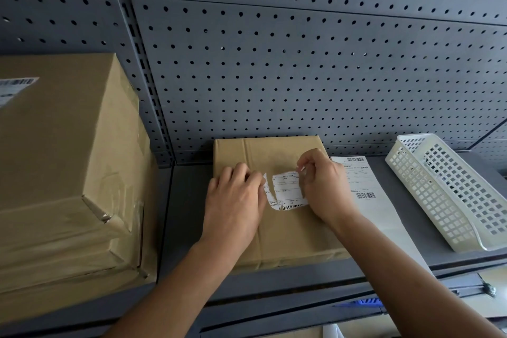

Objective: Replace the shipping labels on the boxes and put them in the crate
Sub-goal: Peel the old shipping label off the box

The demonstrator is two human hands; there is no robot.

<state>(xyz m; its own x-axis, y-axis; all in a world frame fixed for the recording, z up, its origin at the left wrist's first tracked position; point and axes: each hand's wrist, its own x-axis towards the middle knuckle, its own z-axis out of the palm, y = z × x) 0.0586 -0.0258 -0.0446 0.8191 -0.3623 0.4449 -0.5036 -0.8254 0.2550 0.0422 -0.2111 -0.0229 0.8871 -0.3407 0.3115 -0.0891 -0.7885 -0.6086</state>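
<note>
A flat brown cardboard box [277, 233] lies on the grey shelf in front of me. On its top is a white shipping label [286, 192], torn into ragged pieces. My left hand [234, 200] rests on the box with its fingertips on the label's left torn edge. My right hand [322, 186] pinches the label's upper right corner between thumb and fingers. A fresh sheet with barcoded labels [362, 186] lies flat on the shelf just right of the box, partly under my right forearm.
A large taped cardboard box [68, 173] with its own label stands at the left. A white perforated plastic basket [450, 192] lies at the right. Grey pegboard [274, 63] backs the shelf. The shelf's front edge [301, 287] runs below the box.
</note>
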